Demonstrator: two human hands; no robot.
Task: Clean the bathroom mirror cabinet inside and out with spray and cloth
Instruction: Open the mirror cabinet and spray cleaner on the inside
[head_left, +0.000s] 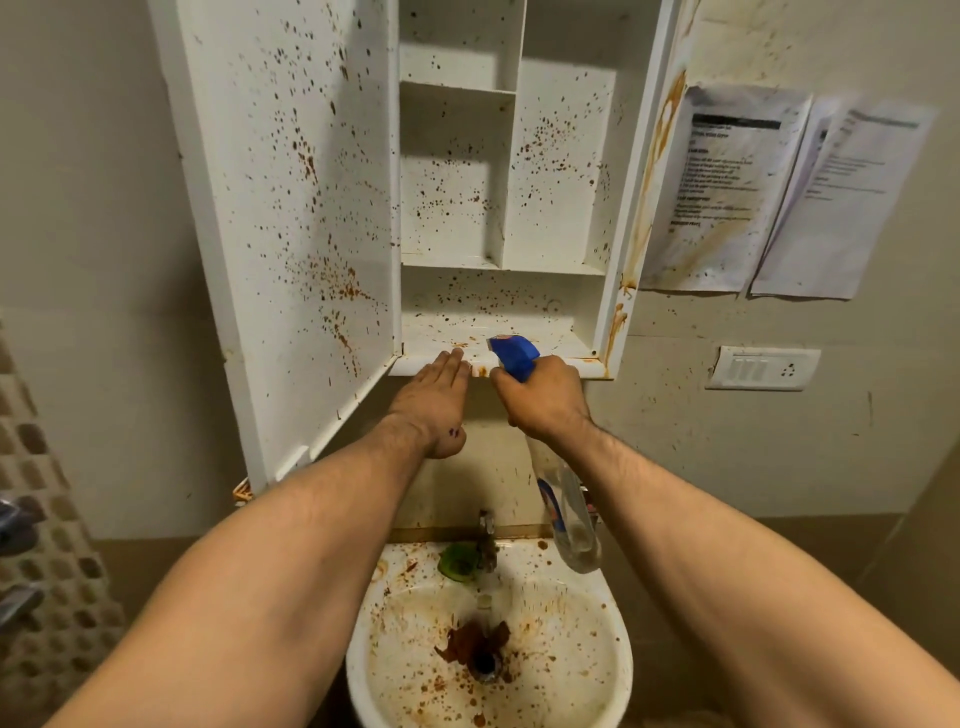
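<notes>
Barely begun: the brown-spattered white plastic mirror cabinet (457, 171) is unwiped, right hand (540, 397) gripping the blue-nozzled clear spray bottle (563, 514), left hand (436, 400) flat, empty at its bottom front edge.

I am finding no wording clear enough to read. Two printed sheets (724, 187) are hanging on the wall just right of the cabinet (498, 171); their headings and numbered lines are showing only as dark blurs. The spray bottle (563, 512), hanging below the cabinet's bottom edge, is carrying a blue and red label whose lettering is blurring out too.
</notes>
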